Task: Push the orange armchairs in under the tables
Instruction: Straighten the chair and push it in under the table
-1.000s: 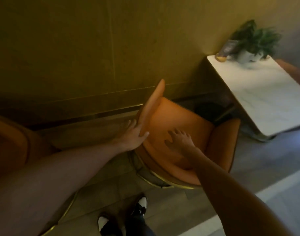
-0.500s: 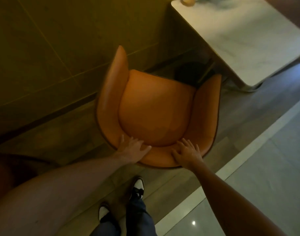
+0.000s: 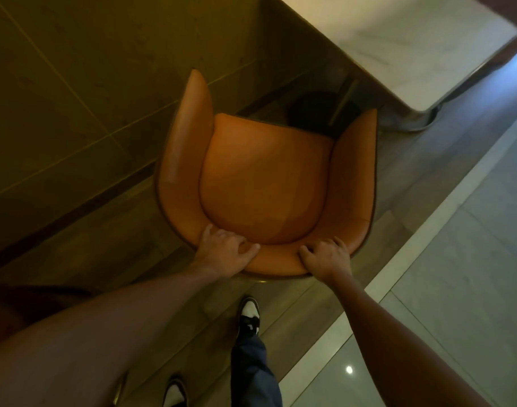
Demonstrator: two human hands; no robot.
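Chair: an orange armchair stands on the wood floor, seen from above, its open front turned toward the table and its curved back nearest the person.
Place: the chair sits just short of the table, beside the wall; the tips of its arms reach near the table's edge, the seat not under the top.
Table: a pale marble-look table at upper right, with a metal foot and a dark round base under it.
Left hand: the left hand grips the top rim of the chair back at its left side, fingers curled over the rim, thumb along the inner edge.
Right hand: the right hand grips the same rim further right, fingers bent over the top.
Gap: the hands are apart, a stretch of rim between them.
Feet: a black-and-white shoe behind the chair back, one more at the lower edge.
Floor: pale tile to the right of the wood.
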